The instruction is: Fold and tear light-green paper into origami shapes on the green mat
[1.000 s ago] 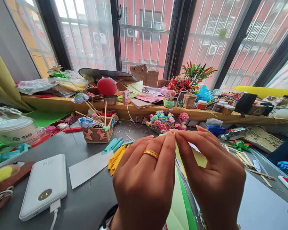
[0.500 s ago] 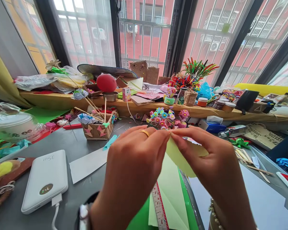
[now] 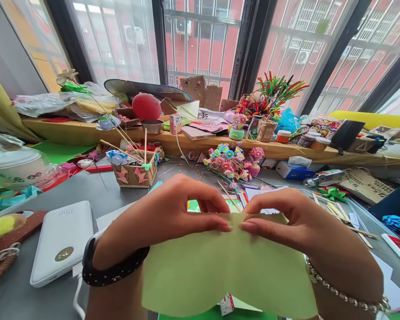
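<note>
A pale green sheet of paper [image 3: 220,271] hangs in front of me, held by its top edge. My left hand [image 3: 166,218] pinches that edge between thumb and fingers, a black band on its wrist. My right hand [image 3: 286,222] pinches the same edge right beside it, thumbs almost touching, a bead bracelet on its wrist. Both hands are closed on the paper, above the grey table [image 3: 100,195].
A white power bank [image 3: 62,240] lies at the left with its cable. A small cardboard box [image 3: 135,173] with sticks, a bunch of paper flowers [image 3: 228,162] and a red balloon [image 3: 146,106] stand behind. The window ledge [image 3: 193,144] is crowded with craft things.
Both hands have dropped lower and nearer to me. The green paper, half hidden behind them before, now hangs spread wide below my fingers. The view has tilted slightly downward.
</note>
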{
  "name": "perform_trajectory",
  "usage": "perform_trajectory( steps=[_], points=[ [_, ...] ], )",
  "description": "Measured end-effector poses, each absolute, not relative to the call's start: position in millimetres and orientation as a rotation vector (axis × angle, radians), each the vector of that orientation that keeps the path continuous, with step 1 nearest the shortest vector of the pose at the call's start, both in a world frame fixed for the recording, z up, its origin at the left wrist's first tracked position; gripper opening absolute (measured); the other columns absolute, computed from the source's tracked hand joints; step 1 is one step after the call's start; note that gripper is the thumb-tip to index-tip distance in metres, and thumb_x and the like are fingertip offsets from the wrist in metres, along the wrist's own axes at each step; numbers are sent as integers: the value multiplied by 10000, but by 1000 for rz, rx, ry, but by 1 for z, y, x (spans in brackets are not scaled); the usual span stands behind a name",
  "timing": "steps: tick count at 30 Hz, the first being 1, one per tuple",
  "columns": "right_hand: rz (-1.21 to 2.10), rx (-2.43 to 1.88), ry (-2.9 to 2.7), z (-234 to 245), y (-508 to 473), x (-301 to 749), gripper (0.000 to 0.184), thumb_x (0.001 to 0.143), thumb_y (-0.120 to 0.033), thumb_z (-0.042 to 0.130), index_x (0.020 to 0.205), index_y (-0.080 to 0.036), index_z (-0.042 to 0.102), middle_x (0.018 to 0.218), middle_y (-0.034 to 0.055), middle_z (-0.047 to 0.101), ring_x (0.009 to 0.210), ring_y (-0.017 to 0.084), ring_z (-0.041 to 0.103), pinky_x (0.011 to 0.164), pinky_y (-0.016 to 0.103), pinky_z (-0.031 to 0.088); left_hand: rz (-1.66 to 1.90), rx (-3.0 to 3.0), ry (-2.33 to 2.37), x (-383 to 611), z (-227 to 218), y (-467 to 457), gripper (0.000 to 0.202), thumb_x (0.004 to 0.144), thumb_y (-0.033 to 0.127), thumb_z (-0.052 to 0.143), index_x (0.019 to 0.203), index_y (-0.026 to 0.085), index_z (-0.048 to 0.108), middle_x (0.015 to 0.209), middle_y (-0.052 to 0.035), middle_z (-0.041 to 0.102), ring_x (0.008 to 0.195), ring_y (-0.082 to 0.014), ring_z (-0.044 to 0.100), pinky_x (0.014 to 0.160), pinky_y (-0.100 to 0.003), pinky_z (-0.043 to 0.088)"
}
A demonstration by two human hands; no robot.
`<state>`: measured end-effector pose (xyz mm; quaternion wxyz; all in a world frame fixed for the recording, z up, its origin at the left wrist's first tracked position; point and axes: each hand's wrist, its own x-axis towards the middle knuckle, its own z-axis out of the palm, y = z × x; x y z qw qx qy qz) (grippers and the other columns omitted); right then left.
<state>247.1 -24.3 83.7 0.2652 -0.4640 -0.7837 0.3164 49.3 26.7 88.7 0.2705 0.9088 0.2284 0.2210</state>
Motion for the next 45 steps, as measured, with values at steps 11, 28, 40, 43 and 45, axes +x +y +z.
perform_trajectory(
  steps=[11, 28, 40, 43, 45],
  points=[
    [1172, -1187, -1803, 79, -26, 247, 139, 685, -313, 614, 702, -178, 639, 651, 8, 618, 581, 114, 551, 485, 178, 411, 763, 2501, 628, 49, 93, 17, 103, 714, 243, 573, 651, 192, 638, 588, 64, 640, 512, -45, 539, 504, -114, 383],
    [1370, -1067, -1633, 76, -24, 246, 72, 665, -239, 640, 694, -173, 642, 656, 1, 597, 559, 101, 538, 465, 178, 402, 811, 2437, 619, 48, 96, 11, 102, 711, 226, 580, 657, 191, 659, 615, 40, 653, 540, -72, 558, 550, -144, 423],
    [1433, -972, -1542, 66, -22, 245, 100, 662, -239, 641, 681, -142, 636, 635, 10, 582, 553, 97, 512, 452, 178, 384, 820, 2413, 660, 47, 99, 9, 111, 708, 244, 576, 652, 211, 665, 592, 48, 651, 525, -77, 551, 563, -158, 437],
    [1455, -982, -1506, 66, -21, 244, 109, 649, -249, 650, 677, -145, 633, 623, 9, 583, 543, 98, 515, 446, 181, 384, 814, 2415, 667, 46, 99, 8, 107, 705, 239, 577, 651, 216, 666, 593, 44, 654, 527, -84, 553, 574, -167, 443],
    [1453, -995, -1471, 67, -22, 242, 124, 627, -262, 665, 663, -148, 631, 598, 5, 579, 524, 97, 512, 434, 181, 381, 827, 2426, 657, 46, 98, 9, 109, 707, 254, 577, 654, 223, 666, 593, 46, 655, 516, -82, 548, 593, -174, 447]
  ],
)
